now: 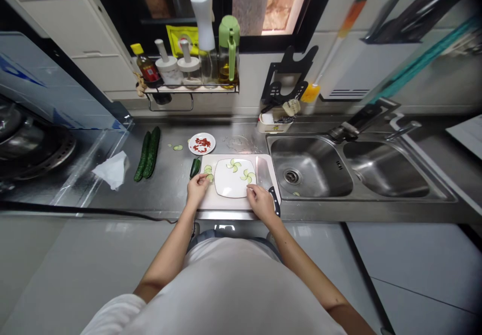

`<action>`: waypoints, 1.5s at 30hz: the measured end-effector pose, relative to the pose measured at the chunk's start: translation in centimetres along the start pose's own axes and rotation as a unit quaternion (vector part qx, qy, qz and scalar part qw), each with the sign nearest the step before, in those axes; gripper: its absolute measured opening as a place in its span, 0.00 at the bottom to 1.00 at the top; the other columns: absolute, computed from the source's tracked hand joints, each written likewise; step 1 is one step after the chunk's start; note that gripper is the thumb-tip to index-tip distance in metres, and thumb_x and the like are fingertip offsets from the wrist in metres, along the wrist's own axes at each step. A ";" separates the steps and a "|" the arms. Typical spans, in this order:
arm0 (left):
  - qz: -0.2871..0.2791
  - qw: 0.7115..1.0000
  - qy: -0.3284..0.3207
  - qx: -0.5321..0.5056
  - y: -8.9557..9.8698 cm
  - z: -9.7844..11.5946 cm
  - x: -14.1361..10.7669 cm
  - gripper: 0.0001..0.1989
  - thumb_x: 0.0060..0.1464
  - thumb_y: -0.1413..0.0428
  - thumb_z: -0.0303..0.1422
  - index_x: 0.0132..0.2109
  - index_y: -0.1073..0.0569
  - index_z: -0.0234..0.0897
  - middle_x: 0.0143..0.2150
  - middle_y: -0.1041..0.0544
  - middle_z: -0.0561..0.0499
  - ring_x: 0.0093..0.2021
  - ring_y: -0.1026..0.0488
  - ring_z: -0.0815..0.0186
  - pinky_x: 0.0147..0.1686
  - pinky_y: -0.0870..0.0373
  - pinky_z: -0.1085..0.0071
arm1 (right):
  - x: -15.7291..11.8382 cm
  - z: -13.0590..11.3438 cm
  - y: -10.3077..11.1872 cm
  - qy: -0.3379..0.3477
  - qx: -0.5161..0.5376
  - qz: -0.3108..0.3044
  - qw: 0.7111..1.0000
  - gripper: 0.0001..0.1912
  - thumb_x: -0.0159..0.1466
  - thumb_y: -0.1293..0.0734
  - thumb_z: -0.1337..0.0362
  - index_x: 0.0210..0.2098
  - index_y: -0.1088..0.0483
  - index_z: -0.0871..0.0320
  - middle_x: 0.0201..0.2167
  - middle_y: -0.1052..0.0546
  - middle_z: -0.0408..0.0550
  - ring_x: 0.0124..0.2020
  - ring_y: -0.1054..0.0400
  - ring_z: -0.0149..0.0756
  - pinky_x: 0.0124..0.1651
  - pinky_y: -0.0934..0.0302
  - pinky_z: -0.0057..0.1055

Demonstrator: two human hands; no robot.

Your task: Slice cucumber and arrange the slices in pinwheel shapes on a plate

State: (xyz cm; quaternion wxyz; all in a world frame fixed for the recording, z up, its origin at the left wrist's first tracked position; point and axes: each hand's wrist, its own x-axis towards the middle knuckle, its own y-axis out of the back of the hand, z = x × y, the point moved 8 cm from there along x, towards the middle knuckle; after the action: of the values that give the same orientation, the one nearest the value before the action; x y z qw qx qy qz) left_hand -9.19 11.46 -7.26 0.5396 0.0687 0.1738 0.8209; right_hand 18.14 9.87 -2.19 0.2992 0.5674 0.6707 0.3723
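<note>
A white square plate (230, 185) lies on a pale cutting board (211, 202), with two pinwheels of cucumber slices (247, 176) on it. My left hand (196, 190) is at the plate's left side, thumb and fingers closed on a cucumber slice (210, 178) beside other slices. At the lower right edge of the plate, my right hand (262, 203) has its fingers curled in, the fingertips pinching the rim. A kitchen knife (264, 172) lies along the board's right side, its black handle partly behind my right hand. A cut cucumber piece (195, 168) sits at the board's left edge.
Behind the board is a small plate of chopped red pieces (202, 143). Two whole cucumbers (147, 153) and a crumpled white tissue (113, 170) lie to the left. A double sink (312, 166) borders the board's right side. Bottles fill a wall rack (192, 89).
</note>
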 end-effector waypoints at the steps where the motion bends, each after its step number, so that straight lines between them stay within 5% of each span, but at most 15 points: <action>1: -0.013 0.999 -0.006 -0.035 -0.3 0.7 0.0 0.19 0.47 0.41 0.42 0.41 0.23 0.32 0.32 0.24 0.50 0.29 0.32 0.70 0.34 0.34 0.73 | 0.3 -0.4 0.3 0.004 0.007 0.005 1.000 0.18 0.68 0.44 0.61 0.49 0.27 0.58 0.41 0.22 0.51 0.42 0.30 0.38 0.48 0.40 0.29; 9: -0.130 0.983 -0.060 -0.116 -2.0 7.5 -2.0 0.19 0.42 0.35 0.42 0.39 0.21 0.32 0.30 0.26 0.52 0.28 0.36 0.72 0.31 0.39 0.74 | 2.8 -5.6 3.8 0.128 0.114 0.083 0.982 0.13 0.67 0.40 0.60 0.45 0.26 0.57 0.36 0.24 0.50 0.41 0.32 0.40 0.48 0.40 0.35; 16: -0.184 0.972 -0.094 -0.110 -3.0 11.0 -3.9 0.16 0.44 0.35 0.42 0.36 0.23 0.34 0.28 0.26 0.52 0.28 0.35 0.71 0.30 0.40 0.74 | 3.6 -8.0 3.9 0.182 0.142 0.039 0.972 0.09 0.65 0.37 0.62 0.40 0.26 0.56 0.37 0.24 0.49 0.42 0.34 0.39 0.48 0.42 0.35; 21: -0.152 0.978 -0.072 -0.126 -2.8 11.2 -4.2 0.21 0.43 0.35 0.43 0.41 0.25 0.34 0.29 0.27 0.53 0.26 0.36 0.73 0.26 0.42 0.76 | 4.4 -6.6 2.8 0.113 0.255 0.016 0.960 0.08 0.62 0.37 0.62 0.30 0.28 0.57 0.29 0.25 0.44 0.34 0.33 0.34 0.42 0.41 0.31; 26: -0.183 0.957 0.070 -0.213 -3.9 9.8 -5.2 0.28 0.48 0.41 0.50 0.47 0.28 0.31 0.20 0.29 0.55 0.17 0.41 0.76 0.19 0.51 0.78 | 4.8 -5.2 2.6 0.035 0.365 0.006 0.930 0.09 0.59 0.35 0.59 0.29 0.29 0.58 0.28 0.25 0.44 0.31 0.33 0.33 0.36 0.41 0.29; 35: -0.242 0.914 0.157 -0.286 -5.5 10.5 -5.9 0.34 0.46 0.38 0.48 0.56 0.32 0.33 0.26 0.24 0.50 0.17 0.39 0.77 0.16 0.59 0.81 | 4.3 -6.1 4.0 0.080 0.369 0.009 0.926 0.10 0.61 0.35 0.57 0.31 0.28 0.57 0.30 0.24 0.45 0.34 0.32 0.33 0.37 0.41 0.28; 45: -0.217 0.922 0.160 -0.278 -5.5 10.5 -4.9 0.35 0.36 0.33 0.34 0.54 0.30 0.37 0.29 0.26 0.54 0.21 0.40 0.78 0.17 0.58 0.82 | 4.0 -5.9 3.8 0.116 0.318 0.010 0.941 0.07 0.61 0.35 0.61 0.31 0.27 0.56 0.31 0.23 0.45 0.35 0.32 0.34 0.35 0.42 0.28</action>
State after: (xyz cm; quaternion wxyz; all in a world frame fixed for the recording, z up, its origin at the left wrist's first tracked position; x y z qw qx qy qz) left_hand 0.70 11.22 0.94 0.6672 -0.2559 0.0338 0.6988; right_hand 14.64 13.12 4.31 0.0191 0.5925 0.7785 0.2061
